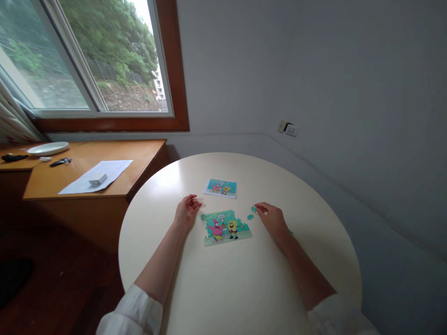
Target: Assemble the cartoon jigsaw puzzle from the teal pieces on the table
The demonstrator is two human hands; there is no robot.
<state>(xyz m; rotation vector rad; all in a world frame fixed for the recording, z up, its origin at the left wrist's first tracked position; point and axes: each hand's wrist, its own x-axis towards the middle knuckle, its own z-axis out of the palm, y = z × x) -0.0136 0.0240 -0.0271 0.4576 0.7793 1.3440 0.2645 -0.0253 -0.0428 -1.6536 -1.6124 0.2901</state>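
A partly assembled jigsaw puzzle (pixel 218 232) with cartoon figures lies flat on the round table; its left, upper right and right edges are jagged. Beside its upper left corner rests my left hand (pixel 187 211), fingers loosely curled and apart, holding nothing. To the puzzle's right, my right hand (pixel 271 217) pinches a small green puzzle piece (pixel 253 209) at its fingertips, low over the table. Another loose piece (pixel 250 217) lies just below it. A bit of green (pixel 291 232) shows beside my right wrist, mostly hidden by the arm. Behind the puzzle lies a reference picture (pixel 220 188) of the same scene.
The round cream table (pixel 223 288) stands near a wall with a socket (pixel 292 130). At the left, a wooden desk (pixel 146 153) holds white paper (pixel 115 170), a small white box (pixel 98 180), a white plate (pixel 49 148) and dark items, beneath a window.
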